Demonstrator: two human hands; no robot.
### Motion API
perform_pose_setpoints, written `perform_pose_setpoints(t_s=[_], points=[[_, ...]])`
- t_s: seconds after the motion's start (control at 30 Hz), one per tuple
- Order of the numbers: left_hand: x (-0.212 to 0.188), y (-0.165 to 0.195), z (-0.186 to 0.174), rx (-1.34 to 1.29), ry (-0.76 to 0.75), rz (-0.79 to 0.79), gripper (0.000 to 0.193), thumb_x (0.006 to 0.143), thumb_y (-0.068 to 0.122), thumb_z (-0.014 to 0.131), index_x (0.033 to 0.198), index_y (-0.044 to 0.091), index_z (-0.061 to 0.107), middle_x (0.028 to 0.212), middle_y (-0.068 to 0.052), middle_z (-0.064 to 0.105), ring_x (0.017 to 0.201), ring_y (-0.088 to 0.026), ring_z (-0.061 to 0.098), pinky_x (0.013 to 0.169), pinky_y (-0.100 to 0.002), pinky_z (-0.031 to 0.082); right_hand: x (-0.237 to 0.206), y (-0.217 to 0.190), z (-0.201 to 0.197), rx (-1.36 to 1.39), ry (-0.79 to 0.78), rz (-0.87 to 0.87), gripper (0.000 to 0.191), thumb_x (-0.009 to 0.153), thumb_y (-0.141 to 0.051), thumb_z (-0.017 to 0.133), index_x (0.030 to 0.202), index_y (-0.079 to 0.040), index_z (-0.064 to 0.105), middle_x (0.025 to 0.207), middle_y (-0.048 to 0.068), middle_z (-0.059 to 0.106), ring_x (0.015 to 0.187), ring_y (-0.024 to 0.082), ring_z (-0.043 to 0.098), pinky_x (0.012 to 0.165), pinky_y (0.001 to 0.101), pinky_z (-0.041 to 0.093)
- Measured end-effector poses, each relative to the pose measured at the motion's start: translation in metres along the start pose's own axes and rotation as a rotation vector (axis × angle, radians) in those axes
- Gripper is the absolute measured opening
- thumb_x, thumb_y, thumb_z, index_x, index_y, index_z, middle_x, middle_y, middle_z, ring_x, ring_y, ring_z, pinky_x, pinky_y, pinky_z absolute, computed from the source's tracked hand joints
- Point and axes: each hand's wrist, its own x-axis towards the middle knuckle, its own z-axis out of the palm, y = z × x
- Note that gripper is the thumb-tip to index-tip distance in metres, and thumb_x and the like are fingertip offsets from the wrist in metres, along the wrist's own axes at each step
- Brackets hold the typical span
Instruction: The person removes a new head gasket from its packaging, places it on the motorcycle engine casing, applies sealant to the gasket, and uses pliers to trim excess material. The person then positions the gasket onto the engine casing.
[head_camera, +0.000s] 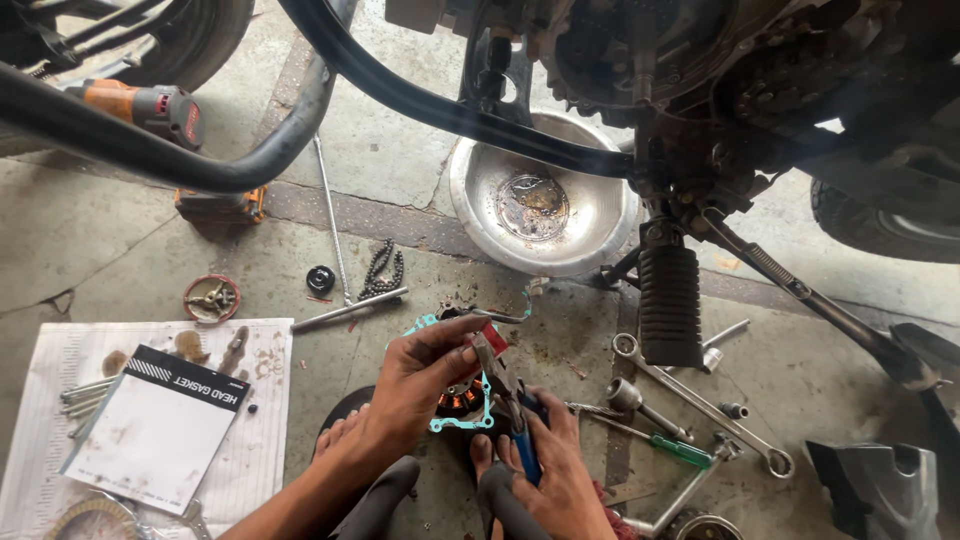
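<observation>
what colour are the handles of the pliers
Blue, on the pliers in the right hand; head view shows it best.

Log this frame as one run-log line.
left hand: steadies stator with teal gasket | right hand: grips blue-handled pliers at stator | nearby: steel bowl, spanner

bowl (590, 215) behind hands (480, 400), wrenches (700, 400) right

A motorcycle repair workshop, worked on a bare concrete floor (400, 160): a motorcycle (720, 90) stands over a steel drain bowl (590, 215), wrenches (700, 400) and sockets lie scattered about, and an orange power tool (150, 105) sits near the floor's far left edge.
</observation>
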Motion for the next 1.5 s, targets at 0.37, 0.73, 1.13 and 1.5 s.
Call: perform_pose_setpoints(t_s=[0.37, 0.73, 1.13, 1.5], points=[[-0.003, -0.013, -0.017, 0.006, -0.025, 0.156, 0.025, 0.089, -0.003, 0.073, 0.113, -0.004, 0.066, 0.102, -0.012, 0.076, 0.092, -0.014, 0.072, 0.084, -0.03, 0.06, 0.005, -0.03, -0.013, -0.05, -0.036, 0.04, 0.062, 0.072, -0.008, 0.069, 0.133, 0.0, 0.058, 0.15, 0.019, 0.038, 0.14, 0.039, 0.036, 0.114, 0.048, 0.034], [-0.009, -0.007, -0.013, -0.039, -0.041, 0.196, 0.031, 0.089, -0.013, 0.069, 0.107, 0.004, 0.05, 0.101, -0.013, 0.071, 0.093, -0.016, 0.07, 0.083, -0.03, 0.059, 0.002, -0.031, -0.016, -0.103, 0.014, 0.046, 0.035, 0.074, -0.006, 0.07, 0.109, -0.005, 0.068, 0.129, 0.018, 0.055, 0.125, 0.036, 0.054, 0.103, 0.0452, 0.045], [-0.018, -0.001, -0.005, 0.023, -0.059, 0.252, 0.036, 0.088, -0.012, 0.069, 0.107, 0.006, 0.044, 0.104, -0.018, 0.071, 0.098, -0.018, 0.07, 0.086, -0.032, 0.059, 0.009, -0.038, -0.007, -0.107, 0.202, 0.016, 0.054, 0.075, -0.007, 0.074, 0.126, -0.001, 0.058, 0.109, 0.024, 0.069, 0.095, 0.041, 0.072, 0.081, 0.0447, 0.057], [-0.022, 0.003, -0.001, 0.05, 0.016, 0.211, 0.036, 0.088, -0.011, 0.068, 0.104, 0.007, 0.042, 0.104, -0.016, 0.072, 0.099, -0.016, 0.07, 0.086, -0.031, 0.059, 0.015, -0.031, 0.001, -0.011, 0.095, 0.144, 0.041, 0.078, -0.009, 0.073, 0.117, -0.006, 0.062, 0.089, 0.018, 0.071, 0.081, 0.038, 0.071, 0.072, 0.0428, 0.055]])
